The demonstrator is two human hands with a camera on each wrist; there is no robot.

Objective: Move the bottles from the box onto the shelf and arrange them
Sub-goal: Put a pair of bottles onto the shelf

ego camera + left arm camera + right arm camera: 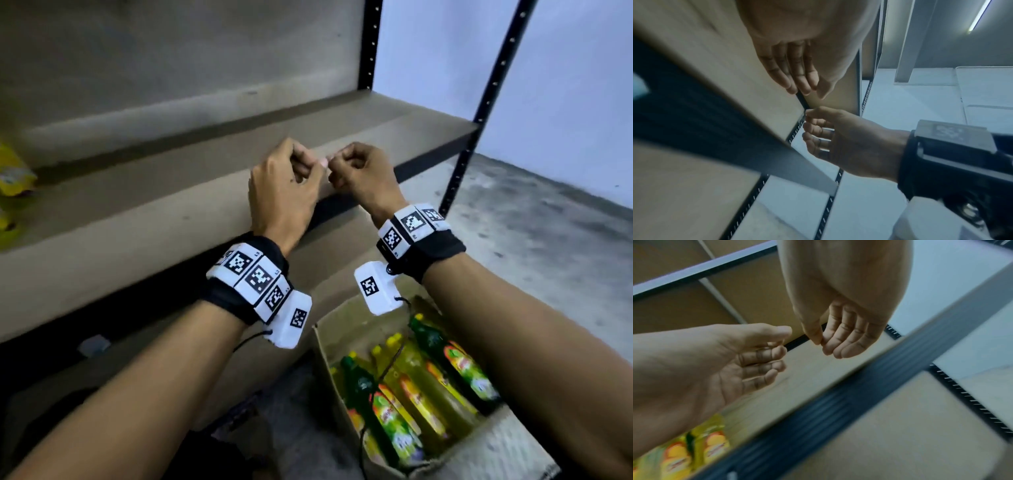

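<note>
Green and yellow bottles [416,387] lie packed side by side in an open cardboard box [323,337] on the floor [534,240], below my right forearm. Above the box runs a bare brown shelf [144,209] on a black metal frame [479,113]. My left hand [282,192] and right hand [363,178] hover together over the shelf's front edge, fingers loosely curled and thumbs nearly meeting, each holding nothing. More yellow bottles [694,449], blurred, seem to stand at the shelf's far left end. White tagged bands [255,279] wrap both wrists.
</note>
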